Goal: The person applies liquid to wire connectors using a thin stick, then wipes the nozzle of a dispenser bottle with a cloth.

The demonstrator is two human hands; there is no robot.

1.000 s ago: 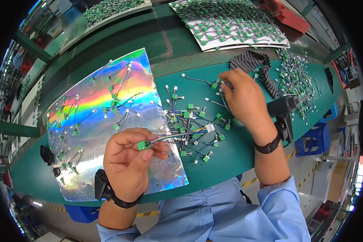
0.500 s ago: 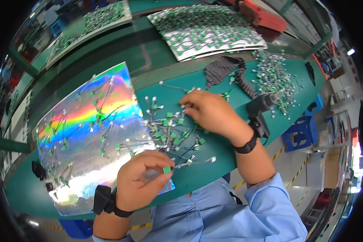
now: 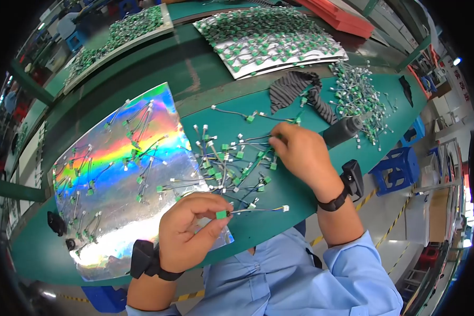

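The cable assembly [image 3: 260, 210] is at the near side of the bench, in front of the wearer's body. Its green connector [image 3: 221, 214] is pinched between thumb and fingers of the left hand [image 3: 189, 229]; its thin wires extend to the right over the bench, ending in a white plug [image 3: 285, 208]. The right hand [image 3: 303, 155] is over the far right side of a loose cluster of similar cables [image 3: 224, 166], thumb and index fingertips close together at the end of one cable; whether they grip it cannot be told. Each wrist bears a black strap with a black device.

The cluster lies on the green bench top [image 3: 258, 229], partly overlapping the right edge of a shiny iridescent sheet [image 3: 118, 210]. Further cables lie spread across that sheet. Beyond the right hand are a striped cloth [image 3: 287, 92], a dark cylindrical object [image 3: 342, 131] and, farther right, a dense heap of green-and-white connectors [image 3: 361, 100]. Behind the bench, a white board [image 3: 242, 72] bears closely laid rows of cables, with red trays [image 3: 337, 20] near its far right corner. A blue stool [image 3: 397, 171] stands on the floor at right.
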